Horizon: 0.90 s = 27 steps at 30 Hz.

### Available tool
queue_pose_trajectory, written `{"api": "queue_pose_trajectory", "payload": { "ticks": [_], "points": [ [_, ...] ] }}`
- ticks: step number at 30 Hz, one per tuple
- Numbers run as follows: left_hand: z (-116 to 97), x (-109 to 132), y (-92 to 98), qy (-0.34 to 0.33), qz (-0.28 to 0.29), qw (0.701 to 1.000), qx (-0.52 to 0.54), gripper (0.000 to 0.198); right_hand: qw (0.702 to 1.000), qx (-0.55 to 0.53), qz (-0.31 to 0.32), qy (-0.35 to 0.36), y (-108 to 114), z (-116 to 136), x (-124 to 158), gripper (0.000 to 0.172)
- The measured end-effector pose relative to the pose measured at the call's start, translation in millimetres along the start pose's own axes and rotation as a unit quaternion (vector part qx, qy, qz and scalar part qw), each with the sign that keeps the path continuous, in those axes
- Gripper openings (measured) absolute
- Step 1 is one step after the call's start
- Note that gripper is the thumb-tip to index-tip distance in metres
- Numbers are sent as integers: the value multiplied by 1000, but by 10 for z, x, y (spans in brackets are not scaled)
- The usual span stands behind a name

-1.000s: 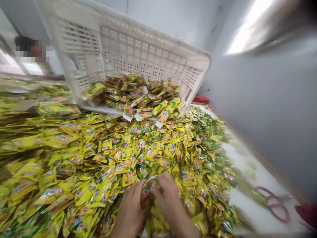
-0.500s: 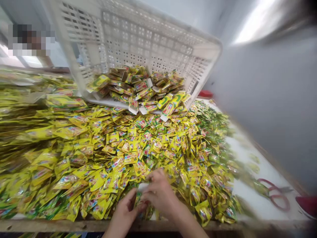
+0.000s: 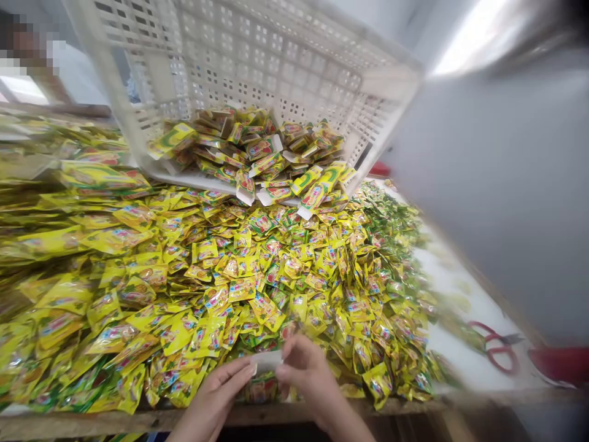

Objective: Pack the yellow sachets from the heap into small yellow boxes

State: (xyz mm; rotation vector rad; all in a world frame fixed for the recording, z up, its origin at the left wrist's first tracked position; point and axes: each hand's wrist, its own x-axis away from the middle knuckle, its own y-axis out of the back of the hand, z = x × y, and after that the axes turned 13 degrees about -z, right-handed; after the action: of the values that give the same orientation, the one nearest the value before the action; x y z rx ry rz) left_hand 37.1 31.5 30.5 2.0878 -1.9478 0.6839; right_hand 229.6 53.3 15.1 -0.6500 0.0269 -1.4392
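Near the front edge of the table, a small printed carton (image 3: 263, 388) with a white flap (image 3: 269, 362) turned up lies between my two hands. My left hand (image 3: 221, 390) grips its left side, fingers stretched along the flap's edge. At the right end of the flap, my right hand (image 3: 304, 374) has its thumb and fingers bent together on the carton; blur hides the exact contact. Yellow and green sachets (image 3: 242, 288) are heaped all around and beyond both hands.
A white plastic basket (image 3: 386, 86) lies tipped on the heap, with several printed cartons (image 3: 271, 162) spilling at its mouth. Red-handled scissors (image 3: 499, 350) and a red object (image 3: 559, 365) are at the right. A person (image 3: 27, 43) is at the far left.
My hands have drawn lower and apart along the carton. Its white flap now lies crosswise between them. The whole view has shifted slightly, and the basket shows larger.
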Motion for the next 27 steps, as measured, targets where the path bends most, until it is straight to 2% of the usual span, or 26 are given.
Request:
{"api": "queue_pose_trajectory", "payload": {
  "ticks": [3, 6, 8, 11, 14, 16, 21, 23, 27],
  "points": [
    [-127, -27, -5, -11, -4, 998, -65, 32, 1000, -9, 30, 5, -8, 12, 6, 30],
    [-157, -36, -43, -4, -22, 997, -76, 34, 999, 2, 8, 33, -51, -50, -31, 33],
    [-129, -51, -56, -13, -22, 998, -62, 34, 998, 44, -12, 53, -97, -89, -71, 27],
    [-59, -109, -29, -55, -43, 996, -57, 32, 982, 131, -44, 129, -149, -52, -116, 10],
    [13, -189, 8, -120, -100, 981, -114, 28, 963, 177, -51, 196, -155, 44, -135, 15],
    [51, -232, 5, -151, -123, 970, -144, 26, 965, 178, -59, 183, -147, 70, -144, 18],
    [80, -281, -48, -181, -94, 968, -144, 28, 986, 128, -83, 66, -122, -4, -170, 32],
    [81, -284, -35, -231, -72, 955, -169, 18, 984, 130, -89, 85, -106, -29, -169, 31],
    [99, -270, 41, -341, -41, 916, -208, 8, 968, 155, -83, 181, -78, -37, -129, 23]
  ]
}}
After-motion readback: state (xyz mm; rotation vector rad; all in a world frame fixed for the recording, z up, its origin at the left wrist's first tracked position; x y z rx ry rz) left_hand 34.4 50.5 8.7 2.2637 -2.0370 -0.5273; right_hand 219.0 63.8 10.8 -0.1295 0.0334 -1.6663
